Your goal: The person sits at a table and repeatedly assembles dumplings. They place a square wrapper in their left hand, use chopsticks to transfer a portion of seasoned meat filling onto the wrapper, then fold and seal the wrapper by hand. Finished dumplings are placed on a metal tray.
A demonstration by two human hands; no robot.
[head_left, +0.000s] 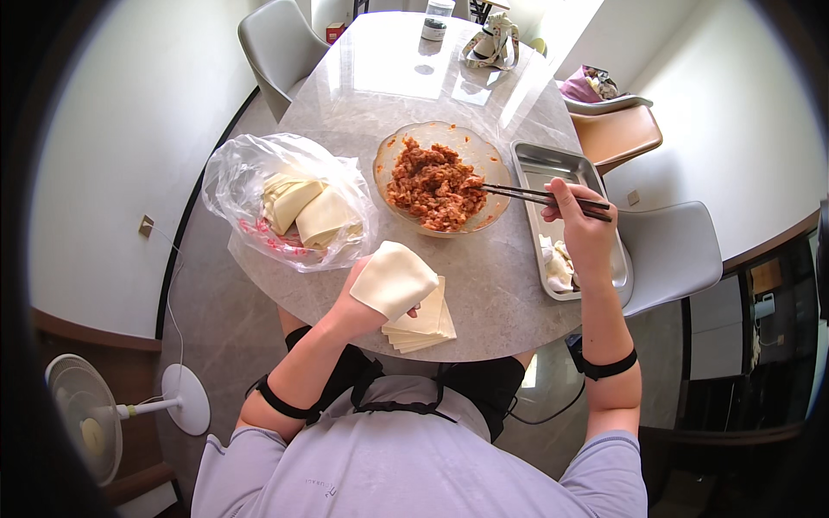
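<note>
A square dough wrapper [394,280] lies over the palm and fingers of my left hand [363,309], near the table's front edge. Under and beside that hand is a fanned stack of wrappers [424,324]. My right hand [583,223] grips dark chopsticks [547,195], whose tips touch the reddish minced filling [434,184] in a scalloped glass bowl [495,158]. Below my right hand, a metal tray [528,213] holds a few filled dumplings [557,265] at its near end. More folded wrappers [327,217] sit in a clear plastic bag [236,175] left of the bowl.
The stone-patterned oval table [492,265] bears a lidded jar [437,22] and a patterned strap bag [495,45] at its far end. Chairs [673,249] stand around it. A white fan [87,414] is on the floor at the lower left.
</note>
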